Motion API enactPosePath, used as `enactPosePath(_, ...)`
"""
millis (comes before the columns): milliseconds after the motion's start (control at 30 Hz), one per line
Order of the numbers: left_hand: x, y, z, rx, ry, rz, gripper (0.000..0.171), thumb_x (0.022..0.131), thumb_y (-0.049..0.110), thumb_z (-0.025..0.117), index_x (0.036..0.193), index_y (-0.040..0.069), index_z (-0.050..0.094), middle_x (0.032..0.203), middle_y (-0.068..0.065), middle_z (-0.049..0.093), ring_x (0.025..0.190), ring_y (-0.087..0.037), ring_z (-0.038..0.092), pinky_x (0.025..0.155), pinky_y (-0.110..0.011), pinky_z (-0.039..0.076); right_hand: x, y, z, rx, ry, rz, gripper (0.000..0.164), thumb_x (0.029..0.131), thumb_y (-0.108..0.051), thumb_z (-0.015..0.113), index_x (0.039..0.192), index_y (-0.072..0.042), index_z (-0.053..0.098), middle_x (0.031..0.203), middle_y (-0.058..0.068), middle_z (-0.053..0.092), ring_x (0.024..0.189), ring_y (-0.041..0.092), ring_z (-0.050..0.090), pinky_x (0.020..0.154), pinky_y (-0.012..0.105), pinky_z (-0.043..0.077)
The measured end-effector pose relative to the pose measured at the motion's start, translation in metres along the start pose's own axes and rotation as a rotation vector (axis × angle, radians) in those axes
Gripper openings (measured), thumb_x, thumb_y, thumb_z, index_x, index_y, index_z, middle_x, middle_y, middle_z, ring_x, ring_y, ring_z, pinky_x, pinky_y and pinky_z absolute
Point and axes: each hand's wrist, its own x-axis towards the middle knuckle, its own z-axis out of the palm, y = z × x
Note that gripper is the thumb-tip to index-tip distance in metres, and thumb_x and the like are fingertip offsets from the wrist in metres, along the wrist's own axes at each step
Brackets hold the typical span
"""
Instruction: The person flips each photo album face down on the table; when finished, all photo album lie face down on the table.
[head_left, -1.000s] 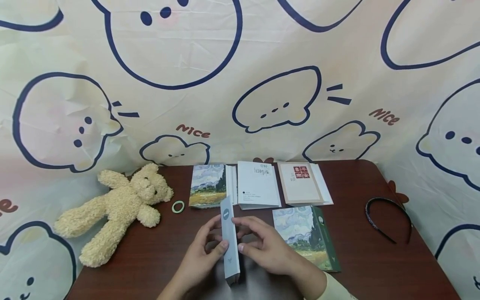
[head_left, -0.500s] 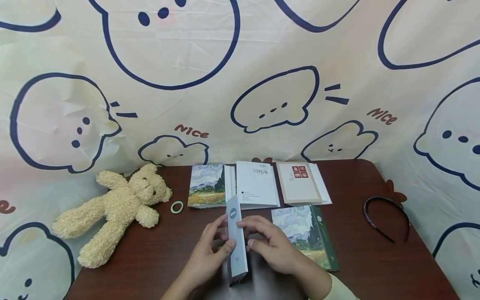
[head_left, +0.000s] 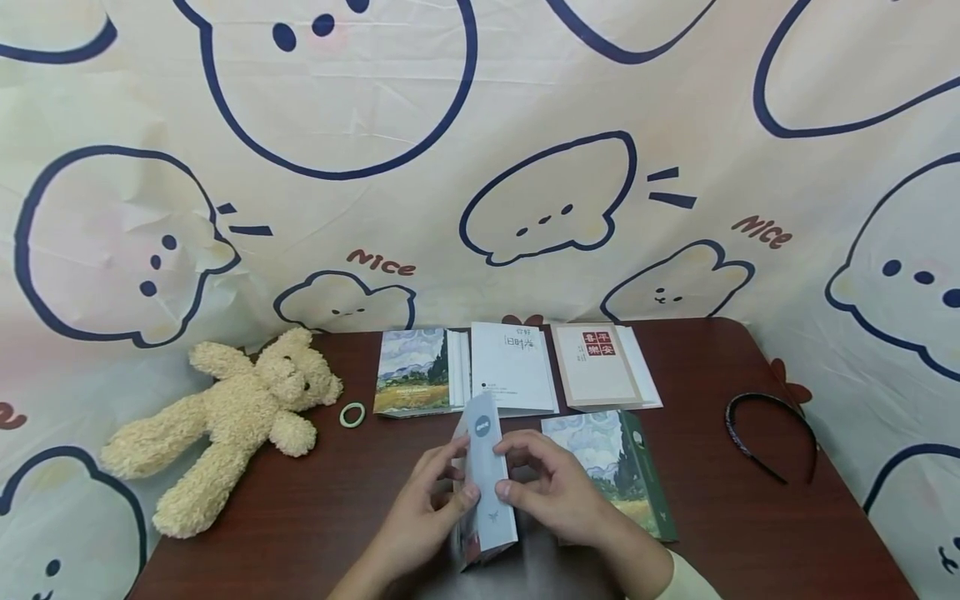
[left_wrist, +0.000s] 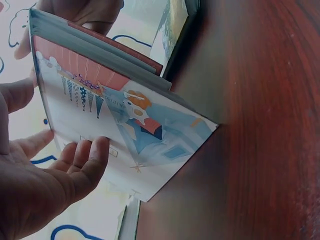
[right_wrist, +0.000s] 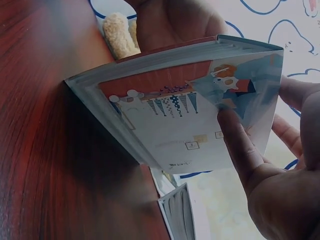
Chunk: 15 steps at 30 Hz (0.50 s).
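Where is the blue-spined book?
In the head view, the blue-spined book is at lower centre, between the left hand and right hand, left of the green-spined book.

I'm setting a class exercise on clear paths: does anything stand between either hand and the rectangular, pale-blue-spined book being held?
Nothing visible does. The left hand and right hand touch the rectangular, pale-blue-spined book directly, from opposite sides. The green-spined book with a painted landscape cover lies partly hidden behind the right hand, not between.
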Motion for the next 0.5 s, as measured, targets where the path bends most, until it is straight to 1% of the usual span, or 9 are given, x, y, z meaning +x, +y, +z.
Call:
enactPosePath(133, 0.0004, -0.0024, 0.0013, 0.004, -0.013, 0.006, 0.057, 0.101, 0.033, 0.071, 0.153, 0.029, 0.05, 0.144, -0.008, 0.045, 0.119, -0.032, 0.05, 0.091, -0.038, 0.054, -0.0025, 0.0004, -0.0038, -0.004, 0.015, 0.038, 0.035, 0.099, -0.008, 0.071, 0.131, -0.006, 0.057, 0.132, 0.022, 0.057, 0.112, 0.04, 0.065, 0.084, 0.042, 0.062)
enactPosePath(267, 0.0012, -0.0052, 0.003, -0.003, -0.018, 0.001, 0.056, 0.098, 0.025, 0.075, 0.149, 0.027, 0.055, 0.144, -0.008, 0.046, 0.121, -0.031, 0.05, 0.092, -0.034, 0.056, -0.0054, 0.0003, -0.0072, -0.027, 0.045, 0.093, 0.035, 0.098, -0.011, 0.072, 0.13, -0.006, 0.058, 0.132, 0.02, 0.059, 0.114, 0.039, 0.064, 0.086, 0.038, 0.061)
enactPosePath(333, 0.0016, -0.0064, 0.0034, -0.002, -0.021, -0.005, 0.056, 0.095, 0.023, 0.078, 0.148, 0.026, 0.056, 0.144, -0.008, 0.046, 0.122, -0.031, 0.051, 0.093, -0.035, 0.056, -0.0066, 0.0011, -0.0088, -0.039, 0.057, 0.116, 0.035, 0.098, -0.012, 0.072, 0.13, -0.006, 0.057, 0.133, 0.018, 0.059, 0.116, 0.036, 0.064, 0.088, 0.036, 0.06)
enactPosePath(400, 0.0018, -0.0073, 0.0034, 0.01, -0.024, -0.004, 0.057, 0.094, 0.021, 0.08, 0.146, 0.024, 0.057, 0.144, -0.008, 0.047, 0.122, -0.031, 0.052, 0.094, -0.039, 0.056, -0.0076, 0.0027, -0.0099, -0.044, 0.069, 0.133, 0.036, 0.098, -0.011, 0.072, 0.13, -0.006, 0.057, 0.133, 0.018, 0.059, 0.117, 0.034, 0.063, 0.09, 0.034, 0.059)
enactPosePath(500, 0.002, -0.0087, 0.0031, 0.033, -0.027, 0.002, 0.057, 0.092, 0.019, 0.081, 0.144, 0.022, 0.059, 0.144, -0.006, 0.048, 0.122, -0.03, 0.052, 0.095, -0.043, 0.056, -0.0088, 0.0063, -0.0106, -0.027, 0.086, 0.157, 0.036, 0.097, -0.009, 0.072, 0.13, -0.004, 0.056, 0.133, 0.018, 0.059, 0.119, 0.031, 0.063, 0.091, 0.033, 0.058)
